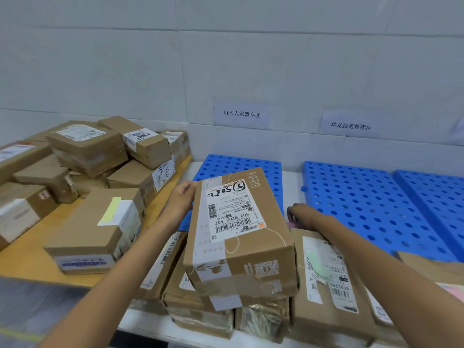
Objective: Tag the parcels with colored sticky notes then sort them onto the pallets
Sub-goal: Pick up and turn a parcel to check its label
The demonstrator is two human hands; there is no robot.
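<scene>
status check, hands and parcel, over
Left hand holds top parcel at far corner. Right hand by pink paper, grip unclear. No sticky note seen on it; blue pallet just behind.

brown cardboard parcels (pixel 241 222) with white labels, bright blue hole-dotted pallets (pixel 364 204), one yellow sticky note (pixel 110 210), orangey wood table (pixel 27 257)

matt cardboard parcel (pixel 241 237) (taped); perforated plastic pallet (pixel 364 204)

Left sign (pixel 241 113), right sign (pixel 351 126) on grey wall (pixel 100 59); wooden tabletop (pixel 22 259).
</scene>
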